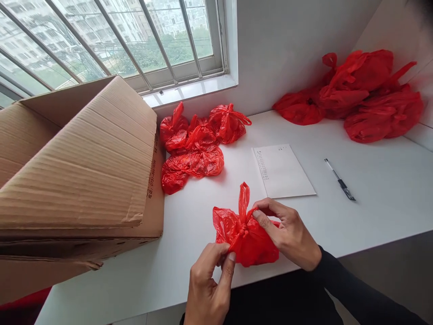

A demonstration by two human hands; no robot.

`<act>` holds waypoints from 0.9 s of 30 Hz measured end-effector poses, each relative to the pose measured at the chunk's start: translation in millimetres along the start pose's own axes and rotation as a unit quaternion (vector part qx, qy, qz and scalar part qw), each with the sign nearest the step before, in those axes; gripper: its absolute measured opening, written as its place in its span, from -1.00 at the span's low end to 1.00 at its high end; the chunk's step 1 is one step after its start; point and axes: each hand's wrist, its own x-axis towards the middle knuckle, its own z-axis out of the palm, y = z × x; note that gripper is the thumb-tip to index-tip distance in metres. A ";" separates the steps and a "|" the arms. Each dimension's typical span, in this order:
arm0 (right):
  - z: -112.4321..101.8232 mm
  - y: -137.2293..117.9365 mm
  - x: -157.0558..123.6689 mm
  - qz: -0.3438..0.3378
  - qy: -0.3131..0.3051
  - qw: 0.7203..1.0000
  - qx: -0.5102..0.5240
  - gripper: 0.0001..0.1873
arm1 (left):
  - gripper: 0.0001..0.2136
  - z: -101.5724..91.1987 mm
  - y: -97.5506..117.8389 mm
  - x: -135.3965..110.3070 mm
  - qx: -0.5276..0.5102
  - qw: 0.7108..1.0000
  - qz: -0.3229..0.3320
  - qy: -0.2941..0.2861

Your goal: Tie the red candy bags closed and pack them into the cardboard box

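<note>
A knotted red plastic bag (257,246) rests near the front edge of the white table, with one loop of its handle standing up above the knot. My left hand (211,280) pinches the bag's film at its near left side, thumb against fingers. On the other side, my right hand (287,228) grips the film just right of the knot between thumb and forefinger. What the bag contains is hidden by the red plastic.
A large open cardboard box (101,158) stands at the left. Several tied red bags (199,144) lie beside it, and more red bags (368,99) are heaped at the back right. A white paper envelope (286,174) and a pen (341,180) lie between. Behind is a barred window (135,40).
</note>
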 end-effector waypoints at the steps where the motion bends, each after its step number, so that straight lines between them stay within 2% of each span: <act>1: -0.4 -0.1 -0.1 0.004 0.004 1.000 0.004 -0.87 | -0.91 -0.4 -0.4 -0.2 0.002 1.000 0.004 0.002; 8: 0.5 1.5 0.0 0.014 0.052 0.999 -0.005 -0.87 | -0.93 0.2 1.1 -1.7 0.004 1.000 0.009 -0.002; 12: -7.8 10.1 4.9 0.037 0.135 0.990 0.000 -0.86 | -0.91 -1.0 -2.0 -5.8 0.007 1.000 0.001 0.002; 14: -14.5 14.1 6.7 0.057 0.156 0.986 0.014 -0.82 | -0.89 -0.6 -3.3 -8.8 0.007 1.000 -0.013 0.009; 16: -20.1 15.8 6.5 0.069 0.120 0.990 0.036 -0.78 | -0.89 1.0 -2.2 -11.0 0.016 0.999 -0.027 0.015; 18: -23.1 14.6 4.0 0.072 0.057 0.994 0.055 -0.74 | -0.94 3.4 0.9 -11.3 0.044 0.998 -0.024 0.040; 22: -24.0 6.8 -4.7 0.087 -0.050 0.994 0.042 -0.71 | -0.62 7.4 4.0 -5.7 0.122 0.987 0.041 0.097; 23: -24.0 4.8 -7.2 0.090 -0.067 0.993 0.032 -0.70 | -0.61 7.9 3.1 -3.6 0.140 0.984 0.056 0.093; 25: -23.9 1.7 -12.9 0.088 -0.092 0.992 0.006 -0.68 | -0.73 8.4 0.5 0.5 0.162 0.982 0.083 0.059; 27: -22.6 0.5 -19.2 0.068 -0.118 0.990 -0.024 -0.50 | -0.85 9.2 -0.9 3.8 0.154 0.983 0.095 0.030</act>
